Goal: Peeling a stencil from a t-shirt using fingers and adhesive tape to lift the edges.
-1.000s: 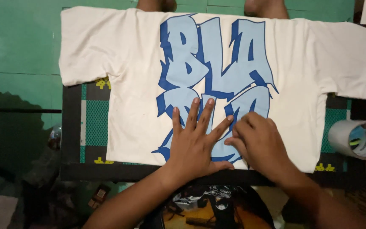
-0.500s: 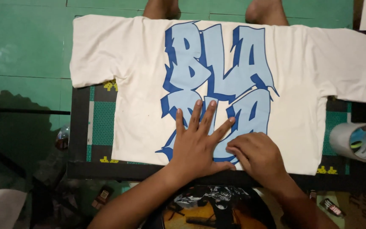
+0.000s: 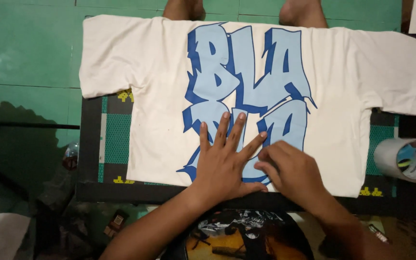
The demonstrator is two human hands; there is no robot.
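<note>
**Both hands flat on the printed shirt**

I see a cream short-sleeved cotton T-shirt [image 3: 136, 72] spread flat, print side up, over a black-framed board with green mesh panels [image 3: 117, 137]. The shirt's sleeves run out toward 9 and 3 o'clock; its lower hem lies nearest me, at 6 o'clock. The shirt covers most of the board, with only the left strip and a bit of the right corner showing.

A large light-blue and dark-blue graffiti-style lettering print [image 3: 246, 82] fills the middle of the shirt.

My left hand [image 3: 222, 166] lies palm down on the lower part of the print, fingers spread wide and pointing toward 12 o'clock, holding nothing. It presses flat against the fabric.

My right hand [image 3: 292, 171] sits just beside it at 3 o'clock, touching the left hand's thumb side. Its fingers are curled in and its fingertips meet the lower edge of the print. I cannot tell whether they pinch anything there.

At 3 o'clock from the shirt, off its right hem, stands a white cylindrical container with blue paint and a stick in it [image 3: 410, 159].

At 12 o'clock, beyond the shirt's far edge, two bare feet [image 3: 304, 12] of another person stand on the green tiled floor [image 3: 25, 43].

At 6 o'clock, below the board's edge, I see the dark printed shirt [image 3: 246, 236] on my own body.
</note>
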